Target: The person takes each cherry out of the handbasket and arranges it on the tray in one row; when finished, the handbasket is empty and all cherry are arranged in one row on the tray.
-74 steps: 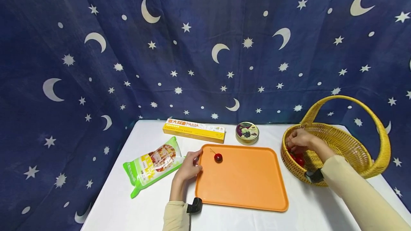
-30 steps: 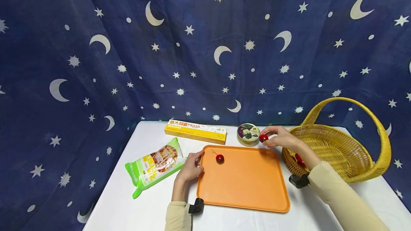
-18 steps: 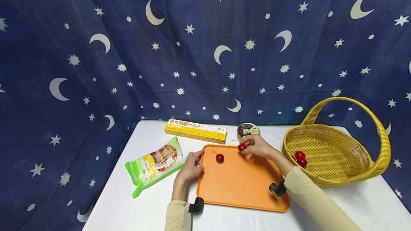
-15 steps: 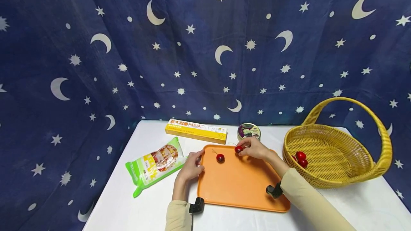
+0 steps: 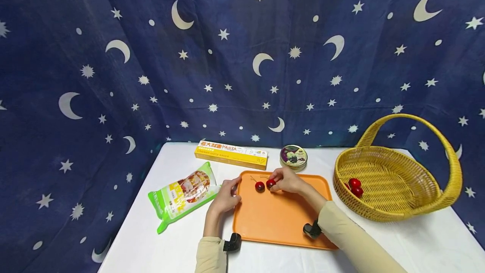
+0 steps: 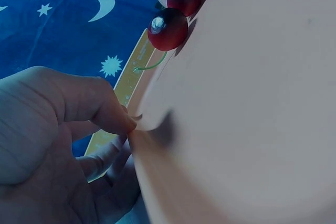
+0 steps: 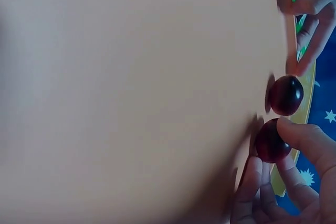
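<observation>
My right hand (image 5: pixel 286 181) pinches a dark red cherry (image 5: pixel 270 183) between thumb and fingers, low over the back left of the orange tray (image 5: pixel 288 218). Close beside it on the tray lies another cherry (image 5: pixel 259 186) with a thin stem. In the right wrist view the held cherry (image 7: pixel 273 141) sits just below the loose one (image 7: pixel 287 95). My left hand (image 5: pixel 225 197) grips the tray's left rim near the back corner. Its thumb (image 6: pixel 113 111) lies on the rim in the left wrist view, with the other fingers outside and below the edge.
A yellow wicker basket (image 5: pixel 386 214) with a tall handle stands right of the tray, several red cherries (image 5: pixel 355 187) inside. Behind the tray are a pasta box (image 5: pixel 230 156) and a round tin (image 5: pixel 293 156). A green-and-white food bag (image 5: pixel 183 197) lies to the left.
My right hand has come out of the basket with a cherry and carried it left over the tray, beside the first cherry. My left hand has stayed on the rim.
</observation>
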{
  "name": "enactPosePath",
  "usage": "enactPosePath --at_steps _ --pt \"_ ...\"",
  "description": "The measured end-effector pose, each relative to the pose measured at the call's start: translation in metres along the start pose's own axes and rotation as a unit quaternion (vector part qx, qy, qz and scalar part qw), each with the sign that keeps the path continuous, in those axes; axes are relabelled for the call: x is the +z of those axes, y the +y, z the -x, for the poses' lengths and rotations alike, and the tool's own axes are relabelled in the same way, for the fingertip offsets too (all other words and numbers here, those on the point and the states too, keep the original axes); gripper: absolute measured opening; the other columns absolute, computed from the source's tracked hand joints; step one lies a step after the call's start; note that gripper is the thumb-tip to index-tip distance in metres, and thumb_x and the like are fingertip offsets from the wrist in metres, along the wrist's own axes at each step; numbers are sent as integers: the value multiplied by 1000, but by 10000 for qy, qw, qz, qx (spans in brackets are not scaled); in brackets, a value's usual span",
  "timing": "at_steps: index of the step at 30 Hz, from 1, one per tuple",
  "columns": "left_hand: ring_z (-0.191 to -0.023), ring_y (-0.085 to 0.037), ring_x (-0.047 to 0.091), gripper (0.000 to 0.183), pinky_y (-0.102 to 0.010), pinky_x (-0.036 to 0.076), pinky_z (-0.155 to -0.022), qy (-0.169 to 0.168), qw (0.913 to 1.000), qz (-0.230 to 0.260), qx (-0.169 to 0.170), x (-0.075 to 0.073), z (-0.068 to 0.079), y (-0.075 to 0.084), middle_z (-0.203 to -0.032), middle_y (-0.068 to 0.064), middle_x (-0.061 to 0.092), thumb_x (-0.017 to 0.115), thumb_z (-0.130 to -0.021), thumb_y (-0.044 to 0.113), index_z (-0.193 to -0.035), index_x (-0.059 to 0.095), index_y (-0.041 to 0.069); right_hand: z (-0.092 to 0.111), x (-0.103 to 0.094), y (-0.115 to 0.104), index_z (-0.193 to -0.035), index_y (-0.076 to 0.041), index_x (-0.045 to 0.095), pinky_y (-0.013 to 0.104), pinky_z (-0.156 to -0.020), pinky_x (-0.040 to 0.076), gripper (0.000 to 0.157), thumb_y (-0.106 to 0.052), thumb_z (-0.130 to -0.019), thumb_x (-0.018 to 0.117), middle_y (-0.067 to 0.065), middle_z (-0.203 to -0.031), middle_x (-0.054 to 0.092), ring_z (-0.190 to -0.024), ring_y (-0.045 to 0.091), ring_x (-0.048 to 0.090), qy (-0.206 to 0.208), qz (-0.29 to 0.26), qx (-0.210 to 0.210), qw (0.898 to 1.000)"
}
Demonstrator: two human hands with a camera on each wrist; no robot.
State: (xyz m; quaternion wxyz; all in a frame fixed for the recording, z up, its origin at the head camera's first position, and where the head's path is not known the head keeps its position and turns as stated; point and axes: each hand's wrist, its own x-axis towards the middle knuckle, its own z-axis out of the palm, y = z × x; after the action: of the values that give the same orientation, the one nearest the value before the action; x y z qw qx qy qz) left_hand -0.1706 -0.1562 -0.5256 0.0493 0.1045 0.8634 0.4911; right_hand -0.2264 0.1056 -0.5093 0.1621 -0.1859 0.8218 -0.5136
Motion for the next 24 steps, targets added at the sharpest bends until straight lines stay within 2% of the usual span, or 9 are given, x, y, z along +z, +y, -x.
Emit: enactPosePath --at_steps 4,11,17,21,24 --pt "-83 -20 47 72 -25 40 -66 -21 10000 1 -60 0 1 1 -114 -18 45 63 -71 -5 -142 48 -4 0 2 -1 -94 12 64 22 -66 47 30 5 -69 80 15 -82 67 -73 14 58 -14 41 -28 10000" --pt "-83 -21 47 72 -25 40 -65 -15 10000 -57 -69 1 1 2 -113 -18 45 62 -71 -5 -142 49 -4 3 5 -4 -94 8 66 25 -70 48 33 0 -67 84 13 -82 67 -75 15 59 131 202 173 9996" --pt "-82 -23 47 72 -26 41 -63 -77 9999 72 -62 3 1 3 -113 -19 44 61 -71 -6 -142 48 -5 5 3 -5 -94 7 66 27 -71 48 35 -4 -67 86 13 -82 67 -76 16 59 164 302 174 9993" --pt "-83 -22 47 72 -27 40 -66 -56 10000 -60 -25 3 1 3 -113 -18 45 61 -71 -6 -141 48 -5 8 -7 -8 -97 9 66 25 -67 48 34 -7 -72 83 10 -83 67 -76 14 59 208 306 199 9991" --pt "-84 -20 47 71 -27 39 -69 -40 9999 -139 -9 3 0 2 -114 -18 46 62 -72 -5 -142 49 -4 14 -24 -15 -100 11 65 25 -61 48 32 -9 -79 79 8 -81 67 -72 14 61 312 436 148 9984"
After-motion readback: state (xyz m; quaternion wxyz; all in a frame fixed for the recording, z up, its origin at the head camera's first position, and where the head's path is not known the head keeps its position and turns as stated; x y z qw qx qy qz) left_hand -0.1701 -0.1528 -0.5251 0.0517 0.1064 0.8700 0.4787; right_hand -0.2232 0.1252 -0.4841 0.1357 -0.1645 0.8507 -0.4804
